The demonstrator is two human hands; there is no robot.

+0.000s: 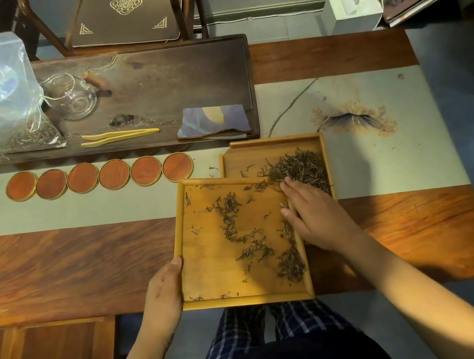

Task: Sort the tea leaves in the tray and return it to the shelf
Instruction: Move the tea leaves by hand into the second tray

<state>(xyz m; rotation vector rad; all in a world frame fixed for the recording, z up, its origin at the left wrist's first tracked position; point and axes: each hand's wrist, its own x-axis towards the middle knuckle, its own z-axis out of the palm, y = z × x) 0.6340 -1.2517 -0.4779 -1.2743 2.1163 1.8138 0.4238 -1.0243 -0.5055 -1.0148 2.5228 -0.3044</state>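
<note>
Left hand (162, 291) grips near tray (211, 270) at 8 o'clock, right hand (312, 214) flat, fingers together over leaves (300, 168) at 1 o'clock, fingertips partly hiding far tray (273, 142).

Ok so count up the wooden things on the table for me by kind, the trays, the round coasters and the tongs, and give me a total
Wooden trays: 2, the near tray overlapping the far tray
Round coasters: 6, in one row
Tongs: 1 pair
Total: 9
</note>
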